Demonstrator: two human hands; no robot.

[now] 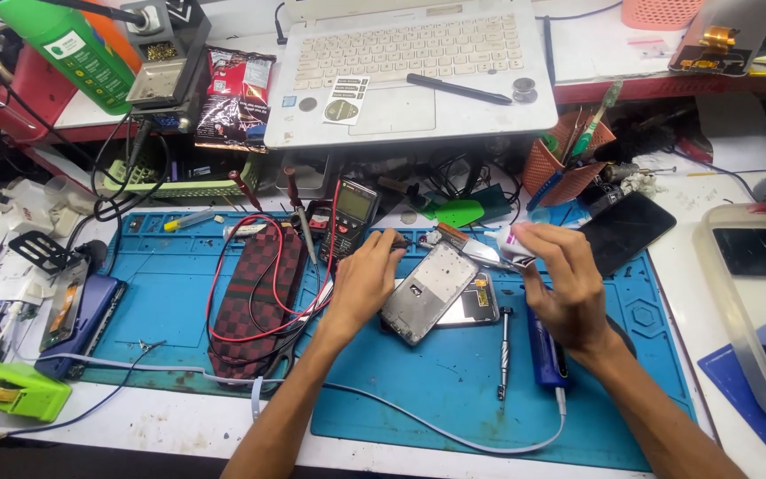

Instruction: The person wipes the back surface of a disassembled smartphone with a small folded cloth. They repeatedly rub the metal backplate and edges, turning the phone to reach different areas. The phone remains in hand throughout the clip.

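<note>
On the blue mat (454, 390), a screwdriver (504, 352) is laid aside; the opened phone frame (427, 291) is steadied by the left hand (361, 286), fingers curled at its top edge, while a small white tube (514, 248) is pinched in the right hand (565, 288); reassembly is judged not yet done

A white laptop (410, 66) sits on a raised shelf at the back of the table (179, 417), a black pen (458, 89) lying across its keyboard edge. Left of it stand a green bottle (64, 49) and a snack bag (234, 93). On the blue mat (454, 372) lie a red-and-black checkered pouch (254, 302) draped with red leads, a multimeter (349, 217) just behind it, and a screwdriver (504, 350) near the front. An orange tool cup (569, 160) leans at the back right beside a dark phone (624, 231). A lime-green tool (15, 390) rests at the table's front left.
</note>
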